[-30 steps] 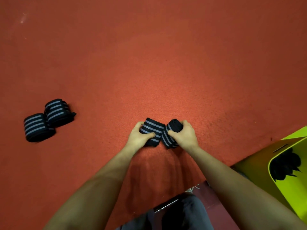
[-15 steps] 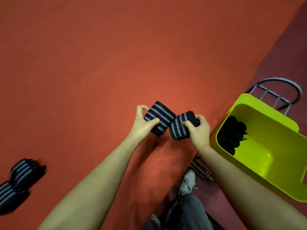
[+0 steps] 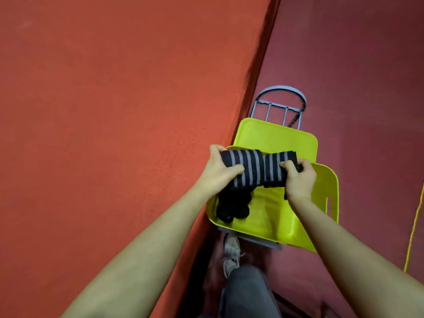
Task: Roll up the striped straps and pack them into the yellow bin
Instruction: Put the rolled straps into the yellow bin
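- The left hand (image 3: 219, 172) grips one rolled strap (image 3: 244, 168), thumb curled over its near side and fingers wrapped behind its left end.
- The right hand (image 3: 298, 180) grips a second rolled strap (image 3: 276, 167), fingers curled over its right end.
- The two rolls (black with grey stripes) touch end to end, held level in the air above the bin's open top.
- The yellow bin (image 3: 321, 191) stands below the hands, with a dark heap of rolls (image 3: 231, 205) already in its left corner.
- The bin rests on a grey metal chair (image 3: 281, 104), beside the edge of an orange-red table (image 3: 114, 111).
- Bare forearms reach in from below; a grey trouser leg (image 3: 247, 292) and a pale shoe (image 3: 231, 253) stand on the maroon floor (image 3: 367, 65).
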### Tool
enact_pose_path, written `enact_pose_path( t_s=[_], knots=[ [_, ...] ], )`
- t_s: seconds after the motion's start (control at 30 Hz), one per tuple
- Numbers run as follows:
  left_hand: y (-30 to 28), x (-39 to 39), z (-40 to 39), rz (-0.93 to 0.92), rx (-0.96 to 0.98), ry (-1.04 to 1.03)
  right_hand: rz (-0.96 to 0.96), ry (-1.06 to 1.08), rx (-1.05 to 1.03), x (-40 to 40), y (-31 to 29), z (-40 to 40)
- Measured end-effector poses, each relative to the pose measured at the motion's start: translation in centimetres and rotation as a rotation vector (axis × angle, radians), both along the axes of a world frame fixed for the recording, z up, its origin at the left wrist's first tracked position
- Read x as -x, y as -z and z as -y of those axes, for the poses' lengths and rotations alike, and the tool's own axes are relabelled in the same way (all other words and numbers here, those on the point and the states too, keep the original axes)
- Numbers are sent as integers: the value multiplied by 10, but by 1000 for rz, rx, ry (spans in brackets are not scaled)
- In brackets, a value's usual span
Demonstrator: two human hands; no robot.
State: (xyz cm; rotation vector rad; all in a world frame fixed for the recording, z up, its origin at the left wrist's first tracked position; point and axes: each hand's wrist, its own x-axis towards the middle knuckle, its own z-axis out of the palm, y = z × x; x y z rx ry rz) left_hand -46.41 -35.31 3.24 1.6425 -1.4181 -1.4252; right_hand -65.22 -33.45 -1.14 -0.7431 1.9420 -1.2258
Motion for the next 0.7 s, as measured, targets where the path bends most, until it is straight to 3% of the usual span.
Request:
enact_pose_path(
  t_s=[0.17, 0.3, 0.47, 0.7],
  knots=[
    [45, 59, 3, 202, -2, 225, -55, 16, -203, 42, 39, -19],
    [76, 79, -5, 290, -33, 285, -98, -25, -356, 53, 70, -26],
    [106, 100, -9, 368, -50, 366, -165, -14, -452, 61, 93, -27],
    [145, 125, -1, 516, 100, 493, -306, -27, -499, 70, 129, -24]
  ],
)
